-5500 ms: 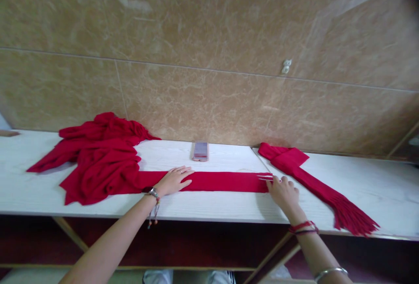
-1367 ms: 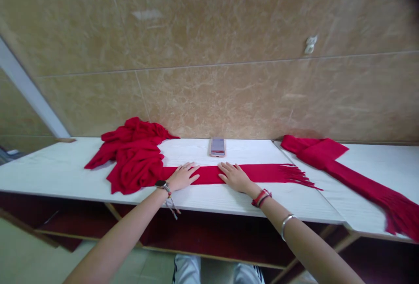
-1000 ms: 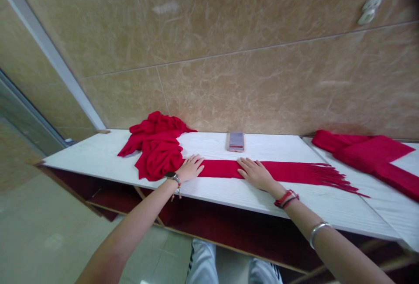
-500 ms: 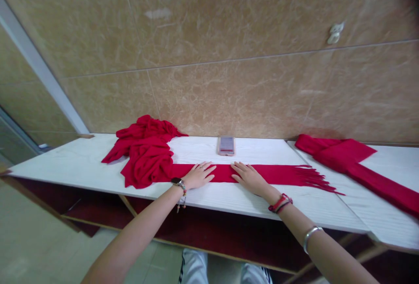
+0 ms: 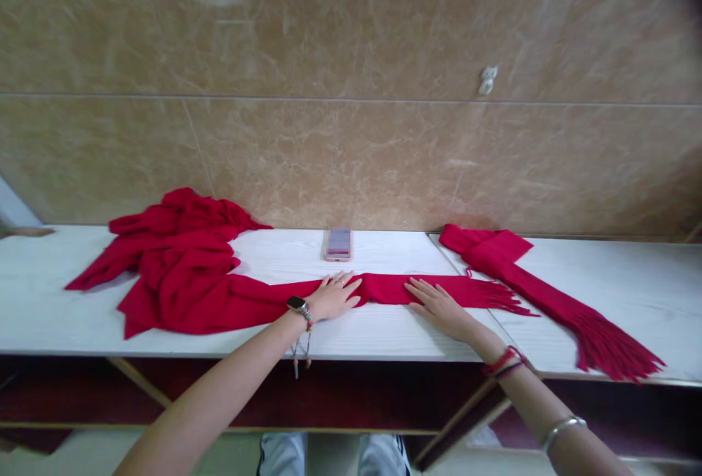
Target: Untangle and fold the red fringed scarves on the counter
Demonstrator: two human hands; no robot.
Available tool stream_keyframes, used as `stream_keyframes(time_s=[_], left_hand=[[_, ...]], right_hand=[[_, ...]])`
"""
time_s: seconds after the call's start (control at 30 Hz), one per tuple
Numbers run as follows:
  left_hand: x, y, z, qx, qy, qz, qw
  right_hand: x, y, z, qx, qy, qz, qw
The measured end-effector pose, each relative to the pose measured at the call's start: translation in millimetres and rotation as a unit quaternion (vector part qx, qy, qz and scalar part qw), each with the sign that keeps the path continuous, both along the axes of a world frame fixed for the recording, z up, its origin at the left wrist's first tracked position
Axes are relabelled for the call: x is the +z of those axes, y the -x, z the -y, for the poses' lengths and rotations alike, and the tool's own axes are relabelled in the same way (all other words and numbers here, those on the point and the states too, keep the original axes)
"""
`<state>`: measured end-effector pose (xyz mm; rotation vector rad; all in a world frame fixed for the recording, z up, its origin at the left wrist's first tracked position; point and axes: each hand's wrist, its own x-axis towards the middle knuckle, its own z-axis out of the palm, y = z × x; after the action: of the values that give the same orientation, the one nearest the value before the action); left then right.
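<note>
Seemingly half-done: on the long white wood-grain counter (image 5: 619,278), a rumpled red cloth heap (image 5: 186,271) toward the left end looks unsorted, while a folded red fringed scarf (image 5: 540,297) slants tidily from back to front edge. Between them, the narrow red fringed cloth strip (image 5: 390,288) lies mostly flat under the left hand (image 5: 332,297) and right hand (image 5: 442,309), fingers slightly spread.

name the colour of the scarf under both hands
The fringed scarf is deep red, best in the head view.

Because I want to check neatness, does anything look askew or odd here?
Yes, slightly: the middle red scarf puckers beside the left hand, interrupting its flat stretch. I see no spill or damage.
</note>
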<state>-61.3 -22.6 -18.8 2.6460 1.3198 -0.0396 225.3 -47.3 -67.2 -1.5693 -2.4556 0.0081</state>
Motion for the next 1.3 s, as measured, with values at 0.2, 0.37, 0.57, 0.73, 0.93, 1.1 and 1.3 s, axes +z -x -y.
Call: stream_keyframes(time_s=[0.2,0.37,0.57,0.73,0.93,1.1,1.3], left_hand=[[10.9,10.0,-10.7,-0.016,0.053,-0.037,0.998],[5.6,54.2,-12.9,-0.002,0.068,-0.068,0.995],[10.2,75.0,-11.9,-0.004,0.052,-0.053,0.997],[22.4,29.7,-22.4,-0.068,-0.003,0.015,0.998],[22.5,-19.3,-51.7,-0.036,-0.002,0.029,0.999],[21.0,-24.8,-66.0,-0.017,0.008,0.028,0.999],[9.5,-19.2,-65.0,0.001,0.006,0.074,0.997]], right_hand=[[2.5,10.2,-1.3,-0.001,-0.033,-0.003,0.999],[17.0,18.0,-0.1,0.048,-0.097,0.019,0.994],[39.2,26.9,-0.4,0.136,-0.099,0.087,0.982],[52.2,46.3,-1.5,0.177,-0.081,0.093,0.977],[51.9,71.8,-0.5,0.155,-0.107,0.134,0.973],[41.6,70.1,-11.2,0.137,-0.109,0.087,0.981],[27.6,60.4,-14.2,0.136,-0.161,0.029,0.977]])
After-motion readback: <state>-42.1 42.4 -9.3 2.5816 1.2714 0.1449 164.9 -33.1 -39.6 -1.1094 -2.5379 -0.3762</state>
